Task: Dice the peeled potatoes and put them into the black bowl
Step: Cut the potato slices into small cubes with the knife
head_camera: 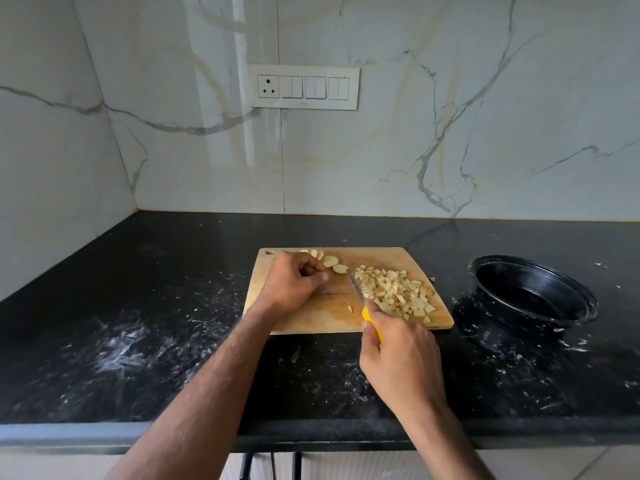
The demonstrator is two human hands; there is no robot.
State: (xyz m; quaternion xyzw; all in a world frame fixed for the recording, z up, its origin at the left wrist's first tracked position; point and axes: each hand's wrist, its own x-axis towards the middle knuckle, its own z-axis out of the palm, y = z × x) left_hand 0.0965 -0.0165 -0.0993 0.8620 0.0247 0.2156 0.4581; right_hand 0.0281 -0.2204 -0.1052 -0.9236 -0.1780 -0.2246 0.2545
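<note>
A wooden cutting board (311, 317) lies on the black counter. A heap of diced potato (394, 292) covers its right half. Several round potato slices (329, 260) lie along its far left edge. My right hand (401, 362) grips the yellow handle of a knife (360, 296), whose blade points away from me and lies against the left side of the heap. My left hand (294, 282) rests on the board's left part with fingers curled, beside the slices; whether it holds anything is hidden. The black bowl (533, 292) stands to the right of the board and looks empty.
The black stone counter (138, 323) is smeared with white starch marks around the board and bowl. A marble wall with a switch panel (304, 86) rises behind. The counter's front edge runs just below my forearms.
</note>
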